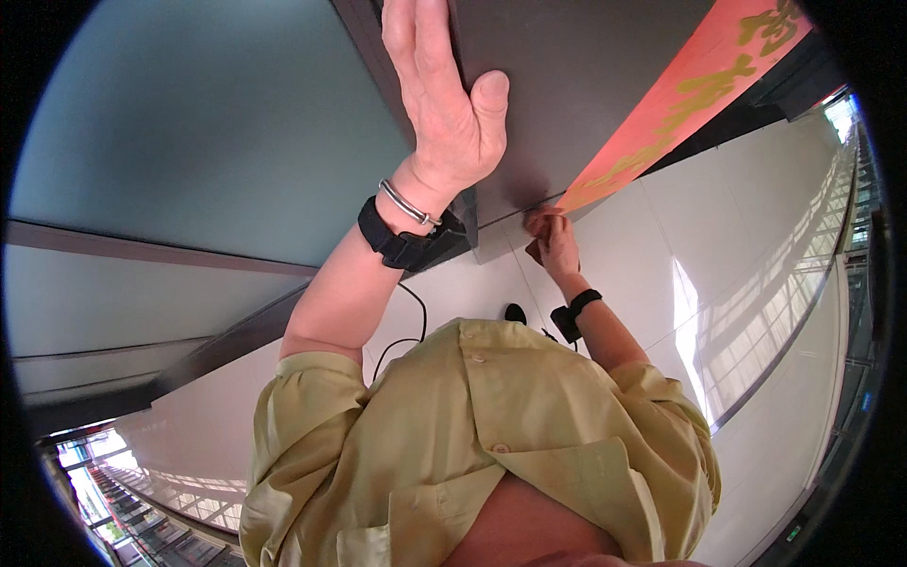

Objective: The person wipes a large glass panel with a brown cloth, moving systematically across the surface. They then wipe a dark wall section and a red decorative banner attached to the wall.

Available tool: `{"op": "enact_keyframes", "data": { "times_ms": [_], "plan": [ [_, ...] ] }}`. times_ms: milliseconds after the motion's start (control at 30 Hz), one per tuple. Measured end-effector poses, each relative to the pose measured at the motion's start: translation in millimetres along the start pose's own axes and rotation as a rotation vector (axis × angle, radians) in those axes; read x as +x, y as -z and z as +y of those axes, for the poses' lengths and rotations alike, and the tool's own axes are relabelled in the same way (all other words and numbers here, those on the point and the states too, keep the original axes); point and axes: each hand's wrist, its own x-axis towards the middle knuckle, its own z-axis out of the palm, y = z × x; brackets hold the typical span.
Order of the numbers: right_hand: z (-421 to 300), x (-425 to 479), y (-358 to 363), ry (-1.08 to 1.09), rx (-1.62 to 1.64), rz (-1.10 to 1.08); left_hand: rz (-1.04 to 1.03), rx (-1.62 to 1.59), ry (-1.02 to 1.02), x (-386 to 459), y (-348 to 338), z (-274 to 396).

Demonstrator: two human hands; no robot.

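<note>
My left hand [450, 106] is raised against the edge of a dark door panel [567, 78]. Its thumb is spread from the fingers, whose tips run out of the top of the view. Low down, by the panel's bottom edge, my right hand [560, 244] has its fingers closed around a brown cloth [535, 249], partly hidden and blurred. Right beside that hand is the lower end of a red paper banner [673, 120] with gold brush writing, which runs up the panel.
To the left stands a large frosted glass pane [191, 127] in a dark frame. Glossy pale floor tiles [609, 227] spread below. A thin black cable [424, 312] hangs near my body, and the tip of a black shoe [516, 312] shows on the floor.
</note>
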Motion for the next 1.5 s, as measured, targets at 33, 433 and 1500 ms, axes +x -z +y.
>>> {"op": "enact_keyframes", "data": {
  "times_ms": [33,433,1500],
  "plan": [
    [14,1,-5,-0.166,0.118,-0.008,0.004,0.008,-0.009,0,0,0],
    [-37,25,-50,-0.755,1.238,-0.535,0.027,0.011,-0.054,2,-2,-1],
    [-268,40,234,0.491,0.630,0.139,-0.224,-0.495,0.209,-26,67,68]
  ]
}}
